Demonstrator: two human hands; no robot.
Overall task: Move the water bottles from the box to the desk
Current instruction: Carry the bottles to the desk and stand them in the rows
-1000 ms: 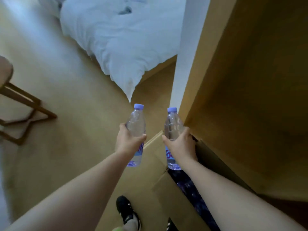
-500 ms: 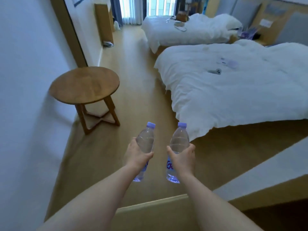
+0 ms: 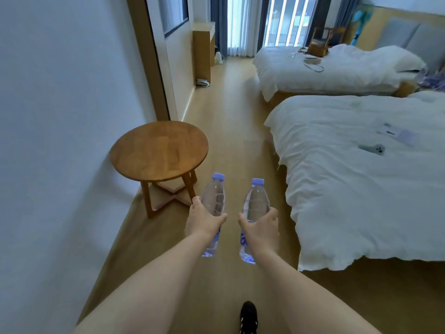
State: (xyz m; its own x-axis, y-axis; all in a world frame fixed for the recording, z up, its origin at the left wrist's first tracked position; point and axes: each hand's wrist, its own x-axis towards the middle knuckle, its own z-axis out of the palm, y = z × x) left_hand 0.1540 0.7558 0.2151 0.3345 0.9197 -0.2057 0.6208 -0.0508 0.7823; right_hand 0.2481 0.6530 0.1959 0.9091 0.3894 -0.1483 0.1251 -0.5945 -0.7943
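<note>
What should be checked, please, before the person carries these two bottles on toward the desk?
1. Left hand grips the left bottle round its middle: ok.
2. Right hand grips the right bottle likewise: ok.
3. Both caps on, bottles roughly upright: ok.
4. Wooden floor ahead free of obstacles: ok.
5. Clearance from the round table on the left and the near bed on the right: ok.
6. Desk in sight with room for bottles: cannot tell.
</note>
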